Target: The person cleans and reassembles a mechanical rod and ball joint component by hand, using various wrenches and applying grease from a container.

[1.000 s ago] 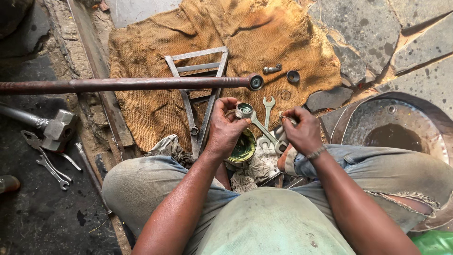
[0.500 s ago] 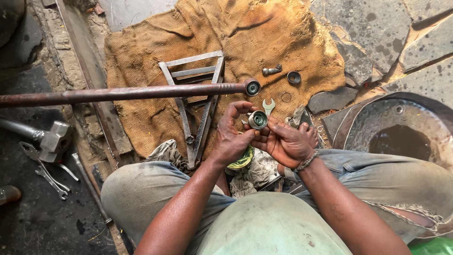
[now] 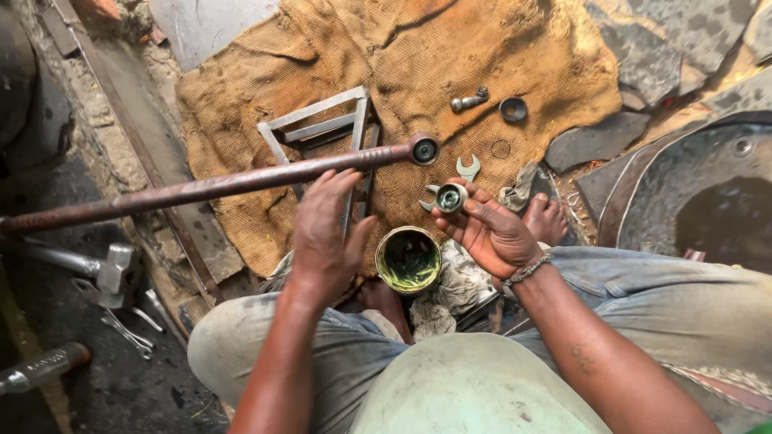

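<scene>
My right hand (image 3: 488, 229) holds a small round bearing (image 3: 449, 197) smeared with green grease at its fingertips. My left hand (image 3: 328, 233) hovers open, fingers spread, just under a long rusty metal rod (image 3: 201, 190) with a round socket end (image 3: 424, 150). Between my hands on the ground sits an open tin of green grease (image 3: 408, 259). A spanner (image 3: 466, 169) lies on the burlap sack (image 3: 386, 56) just beyond the bearing.
A metal triangular frame (image 3: 318, 128) lies on the burlap. A bolt (image 3: 469, 100) and a small cup-shaped ring (image 3: 512, 109) rest further out. A hammer (image 3: 104, 269) and small tools (image 3: 129, 329) lie at left. A large metal basin (image 3: 708, 201) stands at right. Rags (image 3: 454, 289) lie under my right hand.
My left hand let go of the bearing and moved left toward the rod. The right hand now holds the bearing alone, and the grease tin is uncovered.
</scene>
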